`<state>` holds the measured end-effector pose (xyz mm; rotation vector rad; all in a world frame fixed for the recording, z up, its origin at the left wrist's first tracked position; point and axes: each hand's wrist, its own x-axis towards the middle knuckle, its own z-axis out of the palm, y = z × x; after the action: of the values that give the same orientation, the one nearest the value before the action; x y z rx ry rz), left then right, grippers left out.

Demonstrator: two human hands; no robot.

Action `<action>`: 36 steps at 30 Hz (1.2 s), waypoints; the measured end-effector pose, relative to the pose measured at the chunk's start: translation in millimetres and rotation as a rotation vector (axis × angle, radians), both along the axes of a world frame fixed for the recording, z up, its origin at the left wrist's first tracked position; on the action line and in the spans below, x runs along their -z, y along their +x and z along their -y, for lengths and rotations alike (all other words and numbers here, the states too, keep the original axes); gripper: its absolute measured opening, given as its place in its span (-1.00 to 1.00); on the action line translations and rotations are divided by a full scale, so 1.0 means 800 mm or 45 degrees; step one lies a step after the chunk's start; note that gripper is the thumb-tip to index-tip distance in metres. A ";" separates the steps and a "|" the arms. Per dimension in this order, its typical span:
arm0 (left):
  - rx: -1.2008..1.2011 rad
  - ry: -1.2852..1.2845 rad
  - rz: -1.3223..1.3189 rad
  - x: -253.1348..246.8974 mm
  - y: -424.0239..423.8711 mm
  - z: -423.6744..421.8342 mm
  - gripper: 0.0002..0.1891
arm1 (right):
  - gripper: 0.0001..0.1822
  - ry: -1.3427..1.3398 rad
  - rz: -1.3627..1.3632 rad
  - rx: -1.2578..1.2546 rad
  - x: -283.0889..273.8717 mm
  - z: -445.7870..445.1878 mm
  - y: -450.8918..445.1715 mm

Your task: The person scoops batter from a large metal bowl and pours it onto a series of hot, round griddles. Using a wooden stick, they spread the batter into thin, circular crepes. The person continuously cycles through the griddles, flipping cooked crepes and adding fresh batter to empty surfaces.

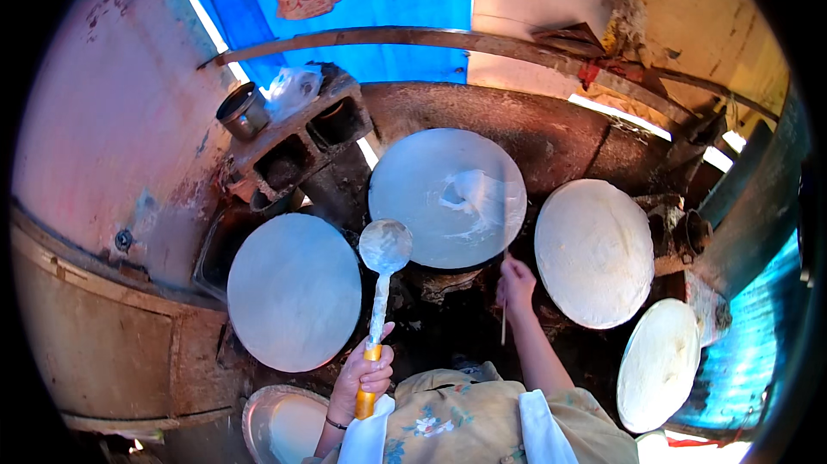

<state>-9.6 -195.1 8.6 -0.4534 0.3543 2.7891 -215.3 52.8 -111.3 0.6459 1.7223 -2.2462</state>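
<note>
My left hand (367, 370) grips the yellow handle of a metal ladle (386, 247). The batter-smeared bowl of the ladle hangs between two round griddles. In my right hand (517, 286) is a thin stick (504, 328), whose blurred far part reaches over the middle round griddle (413, 179). White batter (475, 196) lies in streaks and a patch on the right half of that griddle. To the left, a second round griddle (294, 293) has a smooth, pale surface. A bowl of white batter (255, 425) stands low at the left, partly cut off by the frame.
At the right are two pale round discs, one larger (593, 254) and one lower down (659, 366), perhaps griddles covered with flatbread. Concrete blocks (303, 154) at the back left bear a metal pot (243, 112) and a plastic bag (294, 89). A wooden beam (387, 36) crosses the back.
</note>
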 end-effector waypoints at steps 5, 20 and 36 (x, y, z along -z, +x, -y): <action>0.077 -0.307 -0.026 -0.017 -0.017 0.020 -0.31 | -0.78 -0.206 0.191 -0.434 -0.039 0.001 0.003; -0.039 -1.243 -0.154 -0.028 -0.213 -0.072 -0.59 | -0.72 -0.094 0.147 -0.637 -0.045 -0.072 0.040; -0.035 0.725 0.000 -0.018 -0.166 -0.036 -0.86 | -0.71 -0.301 -0.263 -0.400 -0.056 0.069 0.045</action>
<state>-142.5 -166.5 23.1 -0.3172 -0.4429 2.7434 -179.6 -2.3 -66.7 0.0870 1.4836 -2.2979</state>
